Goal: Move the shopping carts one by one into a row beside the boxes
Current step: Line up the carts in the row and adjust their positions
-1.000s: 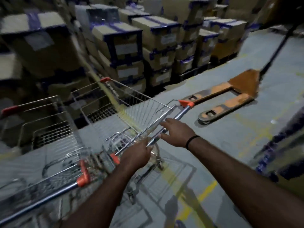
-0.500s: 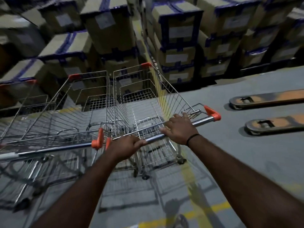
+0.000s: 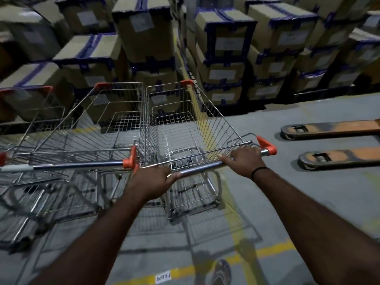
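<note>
I hold a wire shopping cart [image 3: 181, 128] with orange corner caps by its chrome handle bar. My left hand [image 3: 151, 179] grips the bar's left end. My right hand [image 3: 244, 159] grips it near the right orange cap. The cart's nose points at the stacked cardboard boxes [image 3: 222, 58] with blue tape. A second cart [image 3: 98, 124] stands close against its left side, facing the same way. Part of a third cart [image 3: 24, 112] shows at the far left edge.
The two orange forks of a pallet jack [image 3: 333, 142] lie on the grey floor to the right of my cart. Yellow floor lines [image 3: 267, 251] run under and behind the carts. Box stacks fill the whole back of the view.
The held cart has swung from angled to square with the boxes and now lies parallel beside the neighbouring cart. Both hands stayed on the handle; the right hand slid nearer the right cap.
</note>
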Demonstrator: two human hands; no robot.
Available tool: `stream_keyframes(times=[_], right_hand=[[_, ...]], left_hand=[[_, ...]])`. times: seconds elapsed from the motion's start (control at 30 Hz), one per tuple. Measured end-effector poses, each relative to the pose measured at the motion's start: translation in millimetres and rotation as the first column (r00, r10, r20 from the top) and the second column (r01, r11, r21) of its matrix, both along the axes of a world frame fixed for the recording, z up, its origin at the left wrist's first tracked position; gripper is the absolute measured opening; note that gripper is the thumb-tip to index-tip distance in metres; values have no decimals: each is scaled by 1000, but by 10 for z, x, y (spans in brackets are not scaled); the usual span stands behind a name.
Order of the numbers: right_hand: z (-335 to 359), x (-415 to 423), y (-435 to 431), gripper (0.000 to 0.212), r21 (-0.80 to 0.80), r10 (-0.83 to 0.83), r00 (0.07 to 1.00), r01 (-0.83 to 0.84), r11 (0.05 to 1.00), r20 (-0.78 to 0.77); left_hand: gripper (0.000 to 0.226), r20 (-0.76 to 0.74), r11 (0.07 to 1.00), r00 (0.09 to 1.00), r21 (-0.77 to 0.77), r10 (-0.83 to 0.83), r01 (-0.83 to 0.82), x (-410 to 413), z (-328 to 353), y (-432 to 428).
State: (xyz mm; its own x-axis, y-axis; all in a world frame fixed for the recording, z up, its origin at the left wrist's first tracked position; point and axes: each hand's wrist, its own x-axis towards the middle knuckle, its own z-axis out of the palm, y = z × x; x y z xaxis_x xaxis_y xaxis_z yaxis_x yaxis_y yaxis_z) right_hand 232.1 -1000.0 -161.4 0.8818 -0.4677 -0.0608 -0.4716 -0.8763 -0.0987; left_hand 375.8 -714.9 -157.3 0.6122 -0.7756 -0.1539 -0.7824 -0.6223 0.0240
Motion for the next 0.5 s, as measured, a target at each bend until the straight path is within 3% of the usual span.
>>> stream_keyframes(times=[0.33,0.5], right_hand=[[-111,-471,464,88,-100,-29,999,31,994,21],[-147,-769,650,88,-107,-48,997,54,993,57]], left_hand=[[74,-81,1000,997,28,7,-5,-392,94,385],[80,-62,1000,998,13,-12,13,-593,27,576]])
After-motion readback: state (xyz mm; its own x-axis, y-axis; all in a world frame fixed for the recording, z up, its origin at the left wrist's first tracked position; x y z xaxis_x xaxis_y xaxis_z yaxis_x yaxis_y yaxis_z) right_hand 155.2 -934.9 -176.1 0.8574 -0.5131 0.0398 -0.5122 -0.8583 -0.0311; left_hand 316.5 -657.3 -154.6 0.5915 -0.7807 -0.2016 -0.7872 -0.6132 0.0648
